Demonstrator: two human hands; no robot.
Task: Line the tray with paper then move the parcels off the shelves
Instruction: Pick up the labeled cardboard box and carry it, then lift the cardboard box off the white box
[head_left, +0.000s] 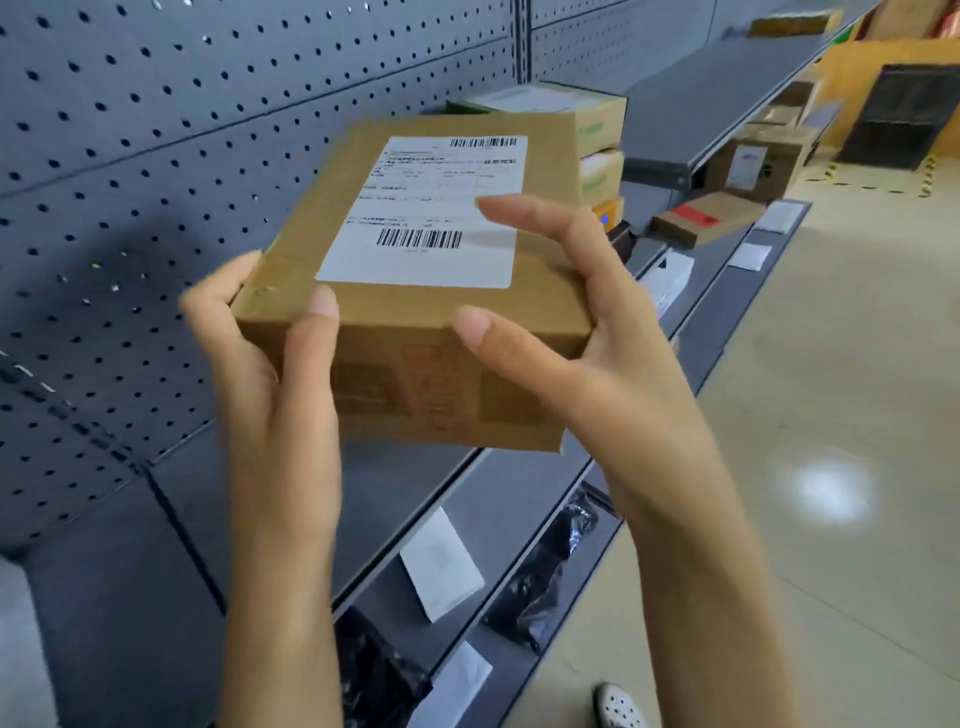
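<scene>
A brown cardboard parcel (415, 312) with a white shipping label on top is held in the air in front of the grey shelving. My left hand (270, 374) grips its near left corner, thumb on the top face. My right hand (566, 332) holds its right side, thumb on the front edge and a finger stretched over the label. More parcels stay on the shelf behind: a stack of boxes with green print (587, 130) and a flat box with a red label (706, 215). No tray or paper is in view.
Grey pegboard (156, 156) backs the shelves. Lower shelves (483, 519) carry black plastic bags (545, 571) and white envelopes (441, 564). Further boxes (753, 163) sit at the far right. The tiled floor (831, 415) lies to the right, my shoe (618, 706) below.
</scene>
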